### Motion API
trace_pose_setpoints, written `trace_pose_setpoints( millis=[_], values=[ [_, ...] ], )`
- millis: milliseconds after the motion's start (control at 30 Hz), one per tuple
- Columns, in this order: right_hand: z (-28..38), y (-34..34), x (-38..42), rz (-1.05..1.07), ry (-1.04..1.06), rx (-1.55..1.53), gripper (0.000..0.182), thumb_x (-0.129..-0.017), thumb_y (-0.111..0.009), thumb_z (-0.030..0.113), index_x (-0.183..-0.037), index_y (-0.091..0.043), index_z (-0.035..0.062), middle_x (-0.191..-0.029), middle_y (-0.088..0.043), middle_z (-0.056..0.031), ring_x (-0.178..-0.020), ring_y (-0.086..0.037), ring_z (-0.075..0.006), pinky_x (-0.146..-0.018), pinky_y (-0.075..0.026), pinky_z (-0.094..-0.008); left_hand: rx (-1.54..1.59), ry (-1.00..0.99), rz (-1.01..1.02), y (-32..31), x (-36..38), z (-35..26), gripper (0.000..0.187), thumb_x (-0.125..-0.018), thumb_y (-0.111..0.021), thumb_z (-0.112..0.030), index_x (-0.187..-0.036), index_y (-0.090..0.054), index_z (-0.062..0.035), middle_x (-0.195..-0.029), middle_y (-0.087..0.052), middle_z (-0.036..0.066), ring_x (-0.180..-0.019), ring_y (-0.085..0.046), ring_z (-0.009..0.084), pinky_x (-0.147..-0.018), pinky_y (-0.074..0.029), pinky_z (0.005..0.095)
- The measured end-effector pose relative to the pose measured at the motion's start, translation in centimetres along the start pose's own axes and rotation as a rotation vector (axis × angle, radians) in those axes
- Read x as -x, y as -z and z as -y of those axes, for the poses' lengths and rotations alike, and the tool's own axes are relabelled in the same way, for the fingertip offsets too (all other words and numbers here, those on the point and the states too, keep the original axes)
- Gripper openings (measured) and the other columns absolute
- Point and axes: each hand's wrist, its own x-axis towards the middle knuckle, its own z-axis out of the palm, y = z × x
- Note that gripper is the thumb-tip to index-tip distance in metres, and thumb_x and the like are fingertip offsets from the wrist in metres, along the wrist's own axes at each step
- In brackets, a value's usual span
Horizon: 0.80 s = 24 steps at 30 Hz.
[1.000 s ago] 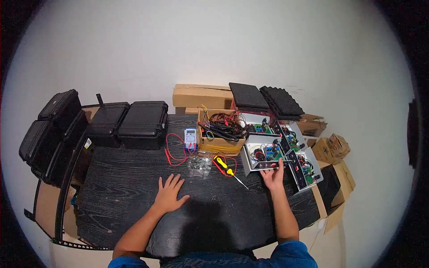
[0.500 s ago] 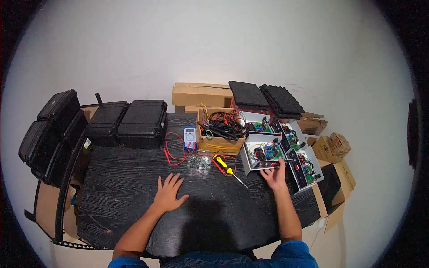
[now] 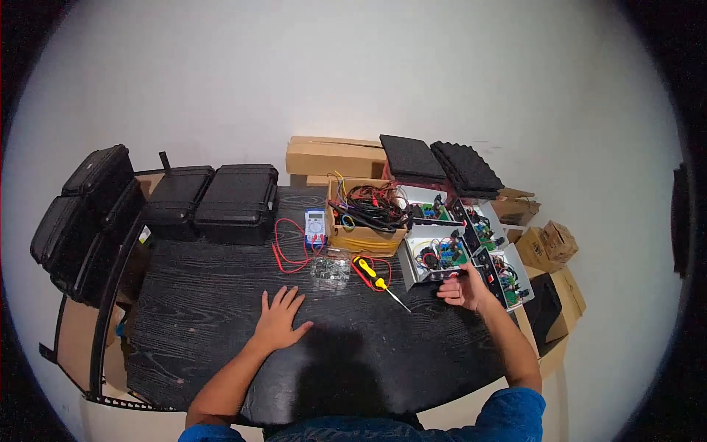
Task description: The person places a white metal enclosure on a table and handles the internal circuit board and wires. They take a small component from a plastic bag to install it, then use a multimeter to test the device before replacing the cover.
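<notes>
My left hand [image 3: 280, 322] lies flat on the black table, fingers spread, with nothing in it. My right hand [image 3: 467, 289] is at the front right corner of an open white metal case [image 3: 414, 259]. Its thumb is up by the rim and its fingers point left in front of the panel, apart from the thumb. Inside the case sit a green circuit board [image 3: 451, 254] and wires. A yellow-and-black screwdriver [image 3: 370, 272] lies left of the case, beside a clear bag of small metal parts [image 3: 331, 269]. Behind the bag is a blue-framed multimeter [image 3: 315, 227] with red leads.
A cardboard box [image 3: 364, 241] full of cables stands behind the screwdriver. More open cases [image 3: 511, 276] with boards sit at the right. Black hard cases [image 3: 236, 199] line the back left, and black foam sheets [image 3: 465, 168] lie at the back right. Cardboard boxes [image 3: 545, 247] stand beyond the table's right side.
My right hand has shifted right and turned, its fingers now pointing left at the case's corner. My left hand stays in place. The view has moved slightly.
</notes>
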Motion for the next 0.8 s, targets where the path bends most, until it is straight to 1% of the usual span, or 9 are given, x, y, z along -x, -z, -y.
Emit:
trace_pose_setpoints(
  millis=[133, 267, 400, 500, 600, 633, 733, 800],
  values=[
    [-0.1, 0.5, 0.0, 0.077, 0.013, -0.084, 0.069, -0.090, -0.049, 0.060, -0.119, -0.059, -0.0017, -0.114, -0.074, -0.0234, -0.103, -0.074, -0.0368, -0.079, -0.063, -0.0463, 0.010, -0.004, -0.003, -0.1, 0.0, 0.1, 0.080, -0.093, -0.062, -0.059, -0.151, -0.048, -0.0056, -0.163, -0.037, 0.016, -0.154, -0.027, 0.0395, -0.121, -0.011, 0.0722],
    [-1.0, 1.0, -0.2, 0.110, 0.027, -0.149, 0.067, -0.091, -0.047, 0.057, -0.120, -0.059, -0.0023, -0.115, -0.073, -0.0246, -0.105, -0.074, -0.0356, -0.080, -0.063, -0.0448, 0.011, -0.009, -0.004, 0.0, 0.1, 0.1, 0.080, -0.093, -0.062, -0.058, -0.151, -0.047, -0.0054, -0.163, -0.036, 0.016, -0.154, -0.026, 0.0394, -0.121, -0.010, 0.0719],
    [-2.1, -0.7, 1.2, 0.049, 0.111, -0.152, 0.062, -0.094, -0.046, 0.053, -0.116, -0.058, -0.0034, -0.113, -0.073, -0.0251, -0.104, -0.074, -0.0347, -0.079, -0.064, -0.0427, 0.005, 0.000, 0.006, 0.1, 0.1, 0.0, 0.081, -0.093, -0.062, -0.059, -0.152, -0.046, -0.0057, -0.164, -0.036, 0.016, -0.154, -0.026, 0.0390, -0.122, -0.010, 0.0714],
    [-3.0, -4.2, 4.0, -0.005, 0.200, -0.174, 0.057, -0.097, -0.046, 0.051, -0.112, -0.059, -0.0027, -0.109, -0.073, -0.0238, -0.104, -0.074, -0.0341, -0.078, -0.063, -0.0412, -0.006, 0.004, 0.021, 0.3, 0.0, -0.1, 0.082, -0.093, -0.063, -0.058, -0.153, -0.044, -0.0052, -0.164, -0.036, 0.016, -0.155, -0.025, 0.0383, -0.122, -0.010, 0.0713],
    [-4.0, -7.8, 7.0, 0.069, 0.244, -0.290, 0.054, -0.096, -0.048, 0.050, -0.111, -0.060, -0.0012, -0.108, -0.073, -0.0235, -0.107, -0.073, -0.0338, -0.079, -0.062, -0.0409, 0.047, -0.009, 0.014, 0.8, -0.1, -0.6, 0.084, -0.092, -0.065, -0.057, -0.154, -0.042, -0.0039, -0.164, -0.035, 0.016, -0.155, -0.027, 0.0377, -0.122, -0.010, 0.0715],
    [-4.7, -8.7, 7.5, 0.099, 0.249, -0.306, 0.053, -0.095, -0.051, 0.049, -0.110, -0.061, -0.0003, -0.108, -0.074, -0.0226, -0.110, -0.072, -0.0340, -0.080, -0.061, -0.0421, 0.076, -0.016, 0.009, 1.1, 0.0, -0.7, 0.085, -0.092, -0.065, -0.056, -0.154, -0.041, -0.0034, -0.165, -0.035, 0.016, -0.154, -0.028, 0.0376, -0.122, -0.010, 0.0716],
    [-7.8, -12.6, 9.2, 0.151, 0.202, -0.387, 0.054, -0.097, -0.050, 0.047, -0.116, -0.061, -0.0023, -0.111, -0.073, -0.0231, -0.114, -0.070, -0.0363, -0.085, -0.058, -0.0440, 0.132, -0.144, -0.051, 1.8, 0.1, -0.8, 0.090, -0.092, -0.067, -0.055, -0.157, -0.036, -0.0022, -0.165, -0.034, 0.017, -0.152, -0.033, 0.0375, -0.122, -0.013, 0.0697],
    [-9.9, -15.6, 10.1, 0.149, 0.161, -0.410, 0.054, -0.099, -0.047, 0.045, -0.119, -0.059, -0.0034, -0.114, -0.072, -0.0240, -0.117, -0.069, -0.0370, -0.087, -0.057, -0.0433, 0.255, -0.223, -0.054, 1.0, -0.1, 0.4, 0.102, -0.086, -0.071, -0.059, -0.159, -0.030, -0.0022, -0.167, -0.031, 0.019, -0.153, -0.032, 0.0390, -0.123, -0.015, 0.0671]
  ],
)
